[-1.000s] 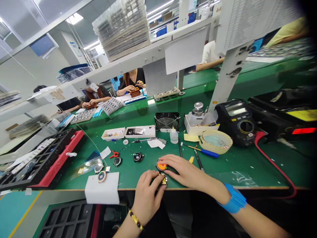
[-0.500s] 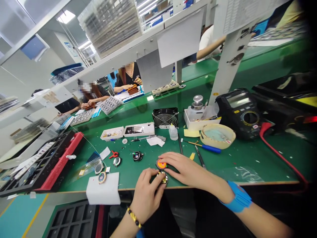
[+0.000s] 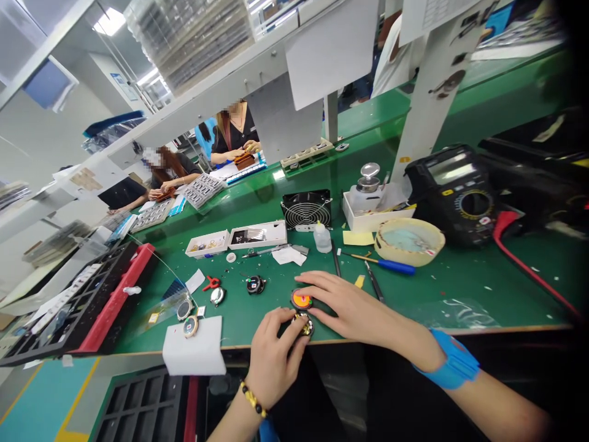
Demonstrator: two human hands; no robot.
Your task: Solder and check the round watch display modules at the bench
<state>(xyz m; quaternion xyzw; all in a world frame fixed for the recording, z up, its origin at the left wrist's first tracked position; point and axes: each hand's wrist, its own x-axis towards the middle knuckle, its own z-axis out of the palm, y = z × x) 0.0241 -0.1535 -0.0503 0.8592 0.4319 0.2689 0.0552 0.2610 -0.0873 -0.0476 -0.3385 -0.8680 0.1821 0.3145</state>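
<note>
My left hand (image 3: 276, 351) pinches a small round watch part (image 3: 304, 324) with gold and dark inner pieces, at the front edge of the green bench. Just beyond it, touching or nearly so, sits a round watch case with an orange face (image 3: 301, 299). My right hand (image 3: 343, 305) has its fingertips on the upper side of that orange-faced case and its thumb by the lower right. The fingers partly cover both round parts. Left of them lie a black round watch case (image 3: 254, 284), a silver one (image 3: 218, 296) and a gold-rimmed one (image 3: 190, 326) on white foam (image 3: 193, 353).
Behind my hands stand a black fan (image 3: 307, 210), a small bottle (image 3: 323, 238) and white part trays (image 3: 258, 234). To the right are tweezers (image 3: 374, 281), a blue-handled screwdriver (image 3: 394, 266), a yellowish bowl (image 3: 409, 240) and a multimeter (image 3: 453, 196). Co-workers sit across the bench.
The camera view has shifted slightly. My right fingers have lifted or spread a little, showing more of the orange face; my left hand keeps its pinch.
</note>
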